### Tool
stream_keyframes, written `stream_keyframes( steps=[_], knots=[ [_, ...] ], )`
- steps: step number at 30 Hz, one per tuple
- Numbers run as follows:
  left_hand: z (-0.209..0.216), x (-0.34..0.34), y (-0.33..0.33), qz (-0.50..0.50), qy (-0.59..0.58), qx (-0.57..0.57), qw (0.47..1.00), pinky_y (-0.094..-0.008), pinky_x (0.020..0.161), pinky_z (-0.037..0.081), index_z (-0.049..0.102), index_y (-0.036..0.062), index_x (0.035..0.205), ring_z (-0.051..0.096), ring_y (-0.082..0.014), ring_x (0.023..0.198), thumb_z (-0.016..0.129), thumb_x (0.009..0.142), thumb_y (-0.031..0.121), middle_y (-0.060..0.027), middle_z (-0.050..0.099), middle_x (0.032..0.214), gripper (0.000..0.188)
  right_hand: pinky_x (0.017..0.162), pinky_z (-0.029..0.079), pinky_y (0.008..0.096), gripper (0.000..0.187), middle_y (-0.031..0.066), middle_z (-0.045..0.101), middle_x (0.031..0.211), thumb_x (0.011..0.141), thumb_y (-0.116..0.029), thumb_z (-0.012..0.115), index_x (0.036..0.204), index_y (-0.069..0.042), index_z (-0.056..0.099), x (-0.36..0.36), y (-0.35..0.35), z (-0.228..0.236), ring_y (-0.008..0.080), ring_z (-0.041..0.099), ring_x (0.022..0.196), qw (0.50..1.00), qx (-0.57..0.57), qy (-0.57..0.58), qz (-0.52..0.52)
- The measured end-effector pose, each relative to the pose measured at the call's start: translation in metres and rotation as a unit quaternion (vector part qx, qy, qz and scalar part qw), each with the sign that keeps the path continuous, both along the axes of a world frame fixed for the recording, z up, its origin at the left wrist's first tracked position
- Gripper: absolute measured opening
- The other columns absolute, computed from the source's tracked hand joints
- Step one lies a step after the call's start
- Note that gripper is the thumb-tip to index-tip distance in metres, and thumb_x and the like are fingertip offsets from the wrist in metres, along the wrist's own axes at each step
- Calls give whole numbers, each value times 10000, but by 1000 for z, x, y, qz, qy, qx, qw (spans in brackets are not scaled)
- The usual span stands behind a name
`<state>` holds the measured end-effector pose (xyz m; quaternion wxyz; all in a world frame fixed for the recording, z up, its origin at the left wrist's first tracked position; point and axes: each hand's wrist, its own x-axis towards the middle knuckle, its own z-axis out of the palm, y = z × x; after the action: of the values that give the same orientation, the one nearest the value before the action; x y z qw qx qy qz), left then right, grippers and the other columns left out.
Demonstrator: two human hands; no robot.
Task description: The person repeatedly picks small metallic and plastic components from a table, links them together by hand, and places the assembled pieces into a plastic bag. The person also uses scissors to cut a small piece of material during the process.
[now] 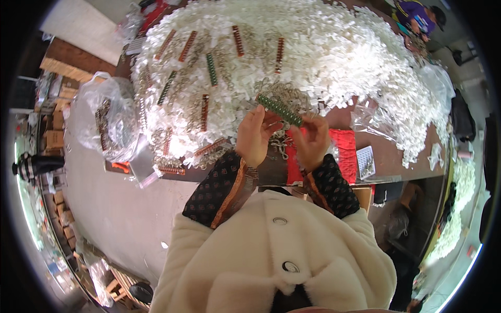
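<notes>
Between my two hands is a narrow green strip (279, 110) lined with small metal pieces, tilted down to the right. My left hand (253, 136) grips its left end, fingers curled beneath. At the other end my right hand (313, 140) pinches it between thumb and fingers. Metal chains (290, 94) lie just beyond the strip; whether they hang from it I cannot tell. More chains (281, 145) show below, between my hands. Under my right hand a red cloth (343, 148) covers part of the brown table (402, 168).
A big heap of white pieces (329, 47) covers most of the table, with several orange-brown strips (204, 112) and green strips (212, 70) on it. A clear plastic bag (86, 117) stands left. On the right lie a small tray (366, 161) and plastic film (371, 120). Another person (417, 18) is far right.
</notes>
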<state>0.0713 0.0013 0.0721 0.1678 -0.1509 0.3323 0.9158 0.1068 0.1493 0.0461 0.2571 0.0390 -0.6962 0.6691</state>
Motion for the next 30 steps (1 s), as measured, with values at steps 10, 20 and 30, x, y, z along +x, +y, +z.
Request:
stream_keyframes(
  steps=[10,20,30],
  knots=[
    [-30,-9,-44,55,108,-370,921,-302,688,507,493,-30,1200,610,-167,777,542,936,47,-101,606,994,279,761,520,400,273,140,597,1039,765,12,690,1006,-55,582,21,-21,7,328,616,897,944,292,-45,149],
    [-27,14,-47,-73,263,-556,785,-377,827,490,595,24,1196,631,-297,943,655,854,137,-175,638,1015,365,692,522,327,214,137,633,951,858,-20,635,1071,-28,621,-41,-14,36,259,652,810,942,257,-93,192],
    [-27,11,-59,-119,303,-601,730,-328,847,497,626,31,1184,653,-269,955,671,819,67,-155,658,1049,370,690,525,302,163,124,658,886,842,-22,659,1005,-19,646,-44,-5,23,216,674,786,926,222,-141,271]
  ],
)
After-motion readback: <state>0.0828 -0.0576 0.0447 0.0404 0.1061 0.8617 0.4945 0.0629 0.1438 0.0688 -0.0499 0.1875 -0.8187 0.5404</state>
